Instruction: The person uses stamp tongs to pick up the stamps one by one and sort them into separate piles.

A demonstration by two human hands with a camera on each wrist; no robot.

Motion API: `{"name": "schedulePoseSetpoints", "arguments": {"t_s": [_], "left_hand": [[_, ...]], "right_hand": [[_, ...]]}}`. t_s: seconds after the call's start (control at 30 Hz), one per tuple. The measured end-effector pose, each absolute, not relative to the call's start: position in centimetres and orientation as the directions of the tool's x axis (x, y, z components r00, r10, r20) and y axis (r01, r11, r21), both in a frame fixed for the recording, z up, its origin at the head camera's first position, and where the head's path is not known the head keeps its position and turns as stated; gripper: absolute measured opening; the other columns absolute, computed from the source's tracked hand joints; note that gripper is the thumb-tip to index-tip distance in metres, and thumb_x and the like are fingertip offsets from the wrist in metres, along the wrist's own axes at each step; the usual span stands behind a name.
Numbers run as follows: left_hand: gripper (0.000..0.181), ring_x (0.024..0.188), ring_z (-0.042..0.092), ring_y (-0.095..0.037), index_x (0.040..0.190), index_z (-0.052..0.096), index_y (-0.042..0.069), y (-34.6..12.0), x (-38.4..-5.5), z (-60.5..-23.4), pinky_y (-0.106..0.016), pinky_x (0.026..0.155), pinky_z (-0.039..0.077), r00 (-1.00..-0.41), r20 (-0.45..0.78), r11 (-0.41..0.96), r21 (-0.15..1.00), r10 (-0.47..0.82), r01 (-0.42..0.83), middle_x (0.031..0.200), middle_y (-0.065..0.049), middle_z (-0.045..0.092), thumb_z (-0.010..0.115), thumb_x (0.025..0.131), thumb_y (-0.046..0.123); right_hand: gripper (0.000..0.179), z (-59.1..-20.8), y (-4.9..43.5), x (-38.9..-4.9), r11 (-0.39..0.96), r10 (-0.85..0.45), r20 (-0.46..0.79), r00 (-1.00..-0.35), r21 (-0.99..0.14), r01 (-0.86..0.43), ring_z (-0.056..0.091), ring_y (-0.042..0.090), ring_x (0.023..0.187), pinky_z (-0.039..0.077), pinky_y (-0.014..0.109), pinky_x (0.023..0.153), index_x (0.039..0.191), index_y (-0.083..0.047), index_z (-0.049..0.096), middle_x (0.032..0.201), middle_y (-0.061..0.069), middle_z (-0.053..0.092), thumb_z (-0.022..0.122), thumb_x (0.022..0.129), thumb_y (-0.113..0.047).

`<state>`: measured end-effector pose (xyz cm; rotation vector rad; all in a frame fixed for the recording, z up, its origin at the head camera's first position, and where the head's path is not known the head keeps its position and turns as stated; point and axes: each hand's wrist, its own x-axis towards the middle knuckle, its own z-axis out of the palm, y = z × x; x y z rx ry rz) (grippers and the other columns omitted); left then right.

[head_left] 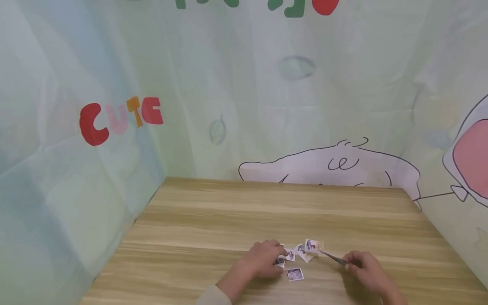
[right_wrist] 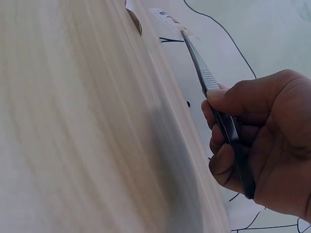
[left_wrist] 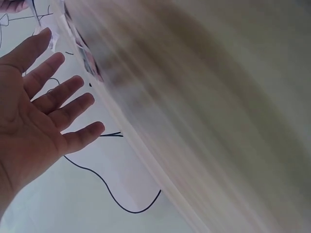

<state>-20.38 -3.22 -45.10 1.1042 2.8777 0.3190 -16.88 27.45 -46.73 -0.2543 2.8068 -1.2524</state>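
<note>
My right hand (head_left: 367, 270) grips a pair of dark metal tweezers (head_left: 335, 258), thumb and fingers wrapped round the shaft. The tweezer tips are at the right edge of a small picture stamp (head_left: 312, 245); in the right wrist view this stamp (right_wrist: 167, 18) looks raised and slightly curved at the tips. Overlapping its lower left side is a tilted second stamp (head_left: 303, 253). My left hand (head_left: 266, 259) has its fingers spread, fingertips right by a stamp (head_left: 291, 254) and a darker one (head_left: 280, 262) partly hidden beneath them. A grey-purple stamp (head_left: 295, 274) lies nearer me.
Everything lies on a wood-grain table (head_left: 213, 216), near its front. Printed fabric walls (head_left: 244, 84) surround the left, back and right edges.
</note>
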Motion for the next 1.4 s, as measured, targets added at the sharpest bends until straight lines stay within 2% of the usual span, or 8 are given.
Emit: {"name": "schedulePoseSetpoints", "arguments": {"t_s": [0.23, 0.53, 0.7, 0.9, 1.13, 1.3, 1.4], "left_hand": [[0.041, 0.098, 0.053, -0.016, 0.115, 0.063, 0.019, -4.2, -20.2, -45.3, -0.037, 0.078, 0.044, -0.753, 0.044, 0.732, 0.205, 0.656, 0.65, 0.116, -0.002, 0.057, 0.07, 0.077, 0.031], [0.045, 0.106, 0.05, -0.02, 0.118, 0.062, 0.02, -4.7, -20.1, -45.9, -0.042, 0.083, 0.044, -0.753, 0.041, 0.731, 0.207, 0.657, 0.65, 0.119, -0.004, 0.054, 0.069, 0.077, 0.036], [0.047, 0.105, 0.048, -0.018, 0.12, 0.06, 0.02, -4.6, -20.2, -46.4, -0.039, 0.082, 0.043, -0.736, 0.041, 0.718, 0.191, 0.676, 0.67, 0.117, -0.003, 0.053, 0.067, 0.079, 0.043], [0.056, 0.109, 0.047, -0.024, 0.126, 0.057, 0.018, -4.5, -20.3, -46.5, -0.046, 0.084, 0.044, -0.758, 0.007, 0.743, 0.196, 0.652, 0.64, 0.122, -0.008, 0.05, 0.067, 0.078, 0.045], [0.059, 0.094, 0.046, -0.017, 0.127, 0.056, 0.021, -4.4, -20.2, -46.8, -0.033, 0.07, 0.043, -0.765, -0.02, 0.755, 0.181, 0.643, 0.63, 0.107, -0.001, 0.051, 0.068, 0.076, 0.047], [0.06, 0.093, 0.046, -0.017, 0.128, 0.055, 0.022, -4.3, -20.3, -46.7, -0.033, 0.07, 0.044, -0.768, -0.031, 0.759, 0.177, 0.64, 0.626, 0.106, 0.0, 0.051, 0.07, 0.074, 0.045], [0.061, 0.094, 0.047, -0.017, 0.128, 0.054, 0.021, -4.3, -20.5, -46.6, -0.034, 0.072, 0.044, -0.771, -0.03, 0.763, 0.175, 0.636, 0.623, 0.107, -0.001, 0.051, 0.071, 0.074, 0.044]], "right_hand": [[0.011, -46.5, 27.6, -18.0, 0.671, -0.162, 0.067, -0.985, -0.724, -0.159, 0.054, 0.018, 0.081, 0.044, 0.032, 0.072, 0.09, 0.0, 0.064, 0.083, 0.003, 0.062, 0.061, 0.079, 0.004], [0.015, -46.6, 28.3, -18.9, 0.688, -0.142, 0.026, -0.99, -0.717, -0.118, 0.055, 0.021, 0.084, 0.043, 0.042, 0.078, 0.092, 0.002, 0.064, 0.086, 0.004, 0.062, 0.059, 0.079, 0.004], [0.015, -46.9, 28.7, -19.7, 0.669, -0.125, 0.031, -0.992, -0.735, -0.107, 0.055, 0.021, 0.083, 0.045, 0.036, 0.074, 0.094, 0.005, 0.063, 0.087, 0.006, 0.063, 0.057, 0.081, 0.005], [0.012, -47.2, 29.0, -20.8, 0.665, -0.138, 0.072, -0.988, -0.732, -0.146, 0.054, 0.021, 0.082, 0.044, 0.036, 0.073, 0.093, 0.006, 0.063, 0.086, 0.007, 0.063, 0.059, 0.081, 0.004], [0.013, -47.2, 28.9, -21.4, 0.659, -0.138, 0.085, -0.987, -0.736, -0.155, 0.053, 0.021, 0.08, 0.044, 0.033, 0.07, 0.093, 0.006, 0.064, 0.085, 0.008, 0.062, 0.059, 0.081, 0.004], [0.014, -47.7, 29.7, -21.9, 0.665, -0.125, 0.079, -0.989, -0.733, -0.143, 0.053, 0.019, 0.075, 0.045, 0.032, 0.066, 0.094, 0.008, 0.063, 0.083, 0.007, 0.061, 0.059, 0.081, 0.004], [0.016, -47.8, 30.2, -22.1, 0.63, -0.097, 0.037, -0.995, -0.771, -0.09, 0.051, 0.019, 0.069, 0.045, 0.031, 0.059, 0.097, 0.01, 0.061, 0.08, 0.008, 0.058, 0.056, 0.083, 0.004]]}}
